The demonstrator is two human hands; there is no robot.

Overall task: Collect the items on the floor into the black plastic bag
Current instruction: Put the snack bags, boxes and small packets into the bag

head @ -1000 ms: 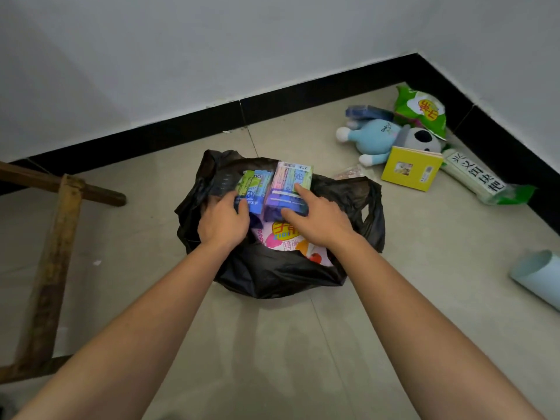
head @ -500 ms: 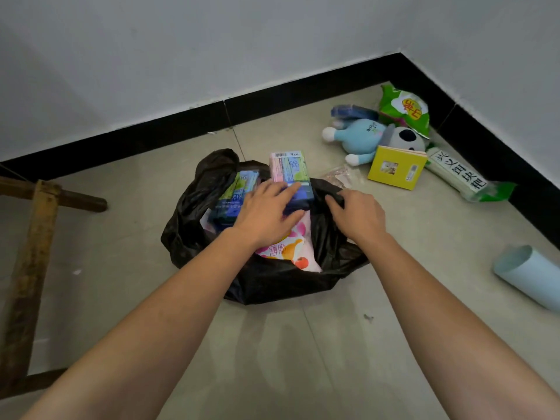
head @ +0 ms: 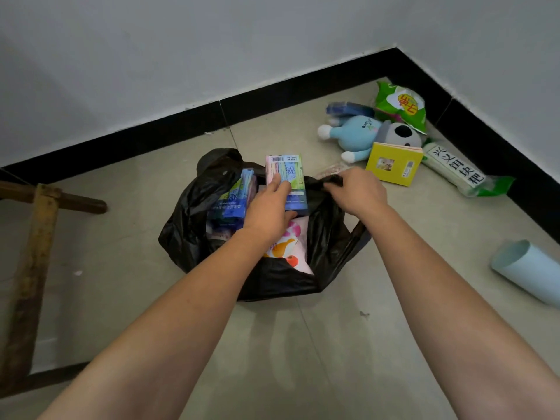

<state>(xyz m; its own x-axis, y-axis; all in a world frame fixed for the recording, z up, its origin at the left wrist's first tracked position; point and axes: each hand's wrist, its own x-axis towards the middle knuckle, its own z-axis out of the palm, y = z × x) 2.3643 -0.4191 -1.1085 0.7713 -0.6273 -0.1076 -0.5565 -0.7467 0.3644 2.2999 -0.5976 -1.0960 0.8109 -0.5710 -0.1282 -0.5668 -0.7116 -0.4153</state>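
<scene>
The black plastic bag (head: 194, 231) lies open on the floor. Inside it are a blue pack (head: 231, 198), a pastel striped box (head: 292, 174) and a pink fruit-print pack (head: 288, 250). My left hand (head: 268, 212) lies on the striped box, fingers on its face and thumb at its lower edge. My right hand (head: 356, 192) pinches the bag's far right rim. On the floor beyond lie a blue plush toy (head: 357, 134), a yellow booklet (head: 394, 163), a green snack bag (head: 400, 106), a white-and-green pack (head: 460, 172), a dark blue pack (head: 348, 109) and a small clear packet (head: 331, 169).
A light blue cylinder (head: 527, 274) lies at the right edge. A wooden frame (head: 33, 250) stands at the left. Black skirting (head: 303, 86) and white walls form a corner behind the items.
My right hand left the striped box and took hold of the bag's right rim. My left hand moved from the blue pack onto the striped box. The view shifted slightly right.
</scene>
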